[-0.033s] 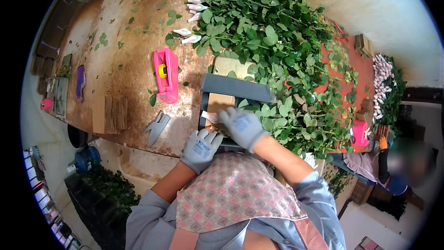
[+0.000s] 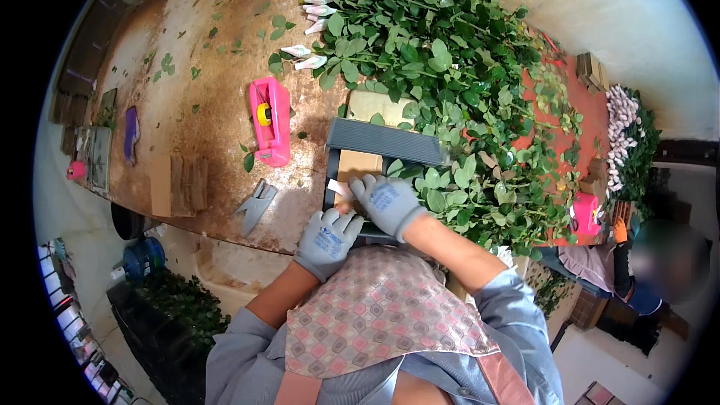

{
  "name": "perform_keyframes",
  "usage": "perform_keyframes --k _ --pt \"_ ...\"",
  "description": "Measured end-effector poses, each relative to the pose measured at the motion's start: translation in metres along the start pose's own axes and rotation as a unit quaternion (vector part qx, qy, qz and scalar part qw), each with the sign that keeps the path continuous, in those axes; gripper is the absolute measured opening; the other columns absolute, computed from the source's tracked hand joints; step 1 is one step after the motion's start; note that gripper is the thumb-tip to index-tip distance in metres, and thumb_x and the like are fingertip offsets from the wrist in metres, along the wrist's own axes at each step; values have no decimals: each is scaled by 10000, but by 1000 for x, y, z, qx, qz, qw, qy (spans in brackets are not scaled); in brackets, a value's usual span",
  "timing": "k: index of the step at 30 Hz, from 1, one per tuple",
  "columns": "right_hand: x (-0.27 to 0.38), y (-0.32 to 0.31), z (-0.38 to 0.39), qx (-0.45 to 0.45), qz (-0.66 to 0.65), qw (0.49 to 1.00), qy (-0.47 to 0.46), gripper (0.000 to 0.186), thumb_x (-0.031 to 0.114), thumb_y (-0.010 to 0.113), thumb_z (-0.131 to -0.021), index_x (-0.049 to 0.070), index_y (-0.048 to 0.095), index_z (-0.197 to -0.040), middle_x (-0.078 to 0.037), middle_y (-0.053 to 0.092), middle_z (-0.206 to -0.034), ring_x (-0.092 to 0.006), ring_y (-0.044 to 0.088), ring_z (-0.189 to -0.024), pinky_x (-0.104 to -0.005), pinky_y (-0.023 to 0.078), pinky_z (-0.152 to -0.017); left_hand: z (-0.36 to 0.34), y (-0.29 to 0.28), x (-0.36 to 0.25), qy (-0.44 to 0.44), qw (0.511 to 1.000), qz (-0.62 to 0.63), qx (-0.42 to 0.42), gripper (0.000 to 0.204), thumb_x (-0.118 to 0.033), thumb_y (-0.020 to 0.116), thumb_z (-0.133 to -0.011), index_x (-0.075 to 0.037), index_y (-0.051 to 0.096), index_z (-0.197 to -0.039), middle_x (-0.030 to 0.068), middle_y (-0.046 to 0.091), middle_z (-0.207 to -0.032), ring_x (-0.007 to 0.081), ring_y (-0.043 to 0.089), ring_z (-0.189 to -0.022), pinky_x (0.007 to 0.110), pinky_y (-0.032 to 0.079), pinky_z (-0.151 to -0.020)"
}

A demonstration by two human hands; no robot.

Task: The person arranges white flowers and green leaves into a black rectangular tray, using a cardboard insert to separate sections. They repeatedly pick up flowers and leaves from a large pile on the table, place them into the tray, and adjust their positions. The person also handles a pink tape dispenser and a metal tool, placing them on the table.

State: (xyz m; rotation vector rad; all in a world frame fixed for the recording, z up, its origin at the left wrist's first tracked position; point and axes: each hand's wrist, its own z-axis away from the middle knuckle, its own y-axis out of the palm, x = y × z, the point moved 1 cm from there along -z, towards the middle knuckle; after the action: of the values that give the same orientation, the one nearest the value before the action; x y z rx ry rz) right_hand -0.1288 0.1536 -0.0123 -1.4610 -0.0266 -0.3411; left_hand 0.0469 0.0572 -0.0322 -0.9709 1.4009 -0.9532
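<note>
At the centre of the frame, a dark grey ribbed plastic stand point(image 2: 384, 142) sits on the brown, worn counter point(image 2: 214, 116), with a tan cardboard piece point(image 2: 360, 161) in it. A small white paper-wrapped bud point(image 2: 339, 188) lies over the lower part of that cardboard, just left of the right hand point(image 2: 385, 204). The right hand, in a grey knit glove, has its fingers bunched at the bud's right end — whether they grip it, I cannot tell. The left hand point(image 2: 328, 241), gloved alike, is just below, its fingers curled near the other hand's fingertips; what it holds, if anything, is hidden. Left of the stand lie grey metal shears point(image 2: 258, 205), and above them a bright pink plastic tape dispenser point(image 2: 270, 121) with a yellow roll. A stack of brown cardboard pieces point(image 2: 178, 185) stands at the left. Green leafy stems point(image 2: 442, 52) fill the upper centre and right of the counter — several white-wrapped heads point(image 2: 319, 11) at their left end.
</note>
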Motion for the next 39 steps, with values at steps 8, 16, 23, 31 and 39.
perform_keyframes --k 8,16,23,31,39 --pt "2 29 -1 29 7 999 -34 325 159 564 -912 79 601 -1225 -117 671 -1034 -238 712 -776 -374 553 -597 -15 -42 26 -41 985 161 48 394 -279 712 -857 -109 673 -1210 78 673 -1144 288 596 -1028 435 481 -866" --pt "-5 28 2 9 -65 998 -15 372 128 557 -915 55 553 -1280 -134 680 -1028 -266 718 -805 -388 568 -629 -57 -43 71 42 990 -29 129 174 -255 705 -834 -128 658 -943 52 613 -885 252 596 -920 407 467 -792" --pt "-4 31 1 48 -73 996 -16 410 113 554 -913 51 534 -1318 -148 687 -1068 -283 719 -852 -389 580 -675 -53 -53 84 58 978 -116 166 86 -194 642 -840 -128 626 -893 36 619 -879 233 602 -916 378 455 -786" --pt "1 27 2 75 -46 996 -21 396 120 561 -916 83 558 -1311 -141 692 -1122 -290 714 -964 -401 587 -712 -13 -96 101 -135 954 -101 248 337 -181 644 -830 -87 687 -1152 96 683 -1119 280 614 -1058 444 464 -892" --pt "-2 25 3 46 -122 991 -6 373 158 564 -944 125 588 -1315 -143 676 -1212 -316 692 -1073 -405 571 -855 -19 -78 15 51 978 80 184 568 -205 670 -837 -101 584 -1388 90 527 -1505 321 532 -1179 476 462 -987"
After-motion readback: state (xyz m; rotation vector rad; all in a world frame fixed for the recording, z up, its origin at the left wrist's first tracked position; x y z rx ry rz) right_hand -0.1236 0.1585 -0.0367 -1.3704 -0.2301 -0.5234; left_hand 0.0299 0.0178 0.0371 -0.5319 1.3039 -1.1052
